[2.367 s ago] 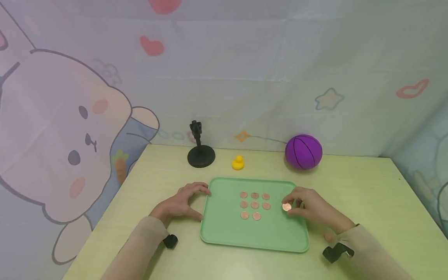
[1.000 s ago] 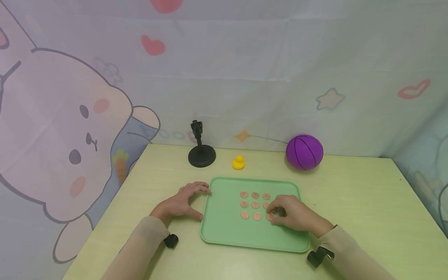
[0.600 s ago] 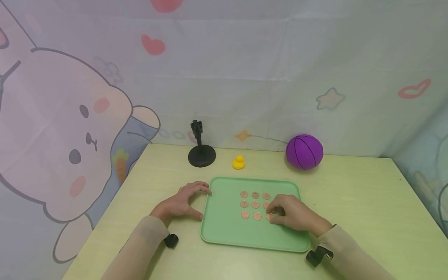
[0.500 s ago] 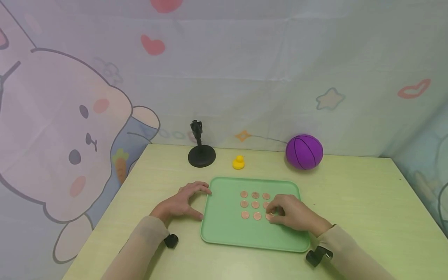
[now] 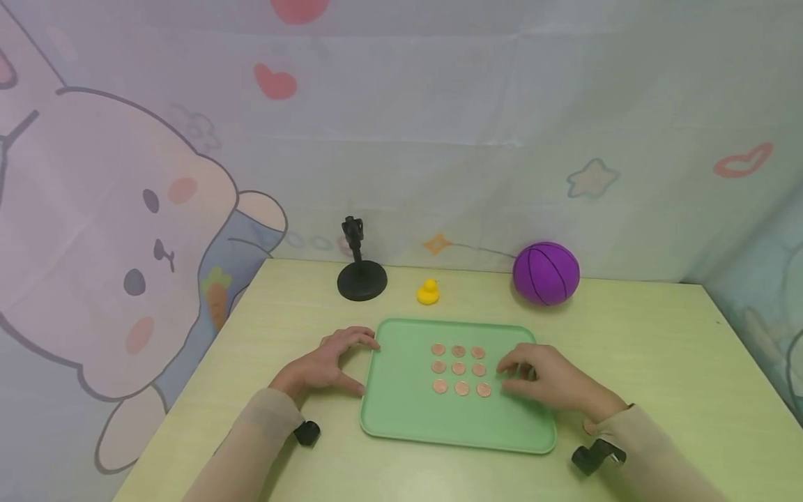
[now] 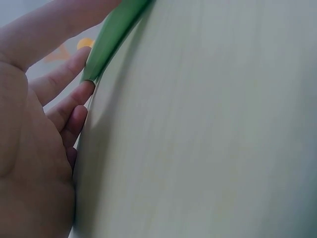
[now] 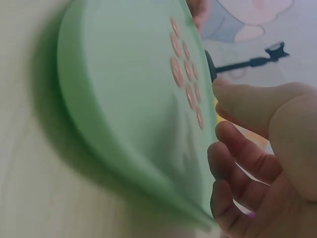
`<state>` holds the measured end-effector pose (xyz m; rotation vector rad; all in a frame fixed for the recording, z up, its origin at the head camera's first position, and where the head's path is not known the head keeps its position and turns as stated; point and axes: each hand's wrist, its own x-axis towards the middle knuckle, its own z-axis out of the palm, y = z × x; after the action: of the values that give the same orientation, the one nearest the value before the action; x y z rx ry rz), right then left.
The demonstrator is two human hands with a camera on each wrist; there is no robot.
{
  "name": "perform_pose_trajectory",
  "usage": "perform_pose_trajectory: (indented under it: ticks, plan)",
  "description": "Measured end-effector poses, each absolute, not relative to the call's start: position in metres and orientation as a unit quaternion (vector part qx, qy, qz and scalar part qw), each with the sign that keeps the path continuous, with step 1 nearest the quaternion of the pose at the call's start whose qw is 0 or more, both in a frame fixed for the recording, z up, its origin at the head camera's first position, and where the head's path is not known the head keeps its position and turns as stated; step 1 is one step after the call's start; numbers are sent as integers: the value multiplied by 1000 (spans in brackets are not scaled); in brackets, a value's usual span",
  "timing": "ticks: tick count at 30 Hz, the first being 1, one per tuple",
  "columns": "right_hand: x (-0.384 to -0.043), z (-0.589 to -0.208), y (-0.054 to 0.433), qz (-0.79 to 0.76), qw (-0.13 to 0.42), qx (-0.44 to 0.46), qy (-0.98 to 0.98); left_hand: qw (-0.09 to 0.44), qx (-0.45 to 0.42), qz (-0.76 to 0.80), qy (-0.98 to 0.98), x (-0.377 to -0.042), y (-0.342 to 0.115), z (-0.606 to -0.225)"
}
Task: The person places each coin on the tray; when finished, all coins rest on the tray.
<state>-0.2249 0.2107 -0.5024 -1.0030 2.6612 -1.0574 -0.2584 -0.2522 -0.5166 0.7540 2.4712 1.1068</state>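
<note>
Copper-coloured coins (image 5: 459, 368) lie flat in three rows of three on a green tray (image 5: 408, 425). My left hand (image 5: 323, 362) is beside the tray's left edge, thumb and fingers spread and their tips at its rim. In the left wrist view its fingertips meet the green rim (image 6: 111, 42). Over the right part of the tray hovers my right hand (image 5: 548, 376), fingers loosely bent and holding nothing, just right of the coin grid. One more coin (image 5: 588, 426) lies on the table right of the tray, partly hidden by the right sleeve.
A black stand (image 5: 362, 279) with a round base is at the table's back left. Right of it sits a small yellow rubber duck (image 5: 428, 293), then a purple ball (image 5: 546, 273). A printed cloth (image 5: 401, 139) hangs behind the table (image 5: 659, 348).
My right hand brought a coin to the grid's near right corner, let go of it and drew back to the right. The left hand stayed at the tray's edge.
</note>
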Motion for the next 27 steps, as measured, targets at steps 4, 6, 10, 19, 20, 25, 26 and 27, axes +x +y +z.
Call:
perform_pose_trajectory:
  ticks: [4, 6, 10, 19, 20, 25, 26, 27]
  plan:
    - [-224, -501, 228, -355, 52, -318, 878, 164, 265, 389, 867, -258, -253, -516]
    - [-223, -500, 236, -357, 53, -313, 879, 163, 266, 388, 867, -258, -253, -517]
    - [-218, -498, 253, -357, 53, -306, 881, 163, 268, 386, 867, -259, -253, -517]
    - [-209, -497, 290, -355, 84, -290, 885, 163, 269, 385, 867, -260, -253, -517]
    - [-208, -497, 293, -359, 90, -291, 882, 163, 269, 385, 867, -260, -253, -517]
    - [-202, -501, 309, -378, 127, -294, 869, 162, 271, 385, 867, -260, -253, -518]
    - [-202, -501, 312, -380, 136, -292, 867, 162, 272, 384, 867, -260, -253, -518]
    - [-201, -502, 314, -381, 142, -291, 866, 162, 272, 383, 868, -260, -253, -517]
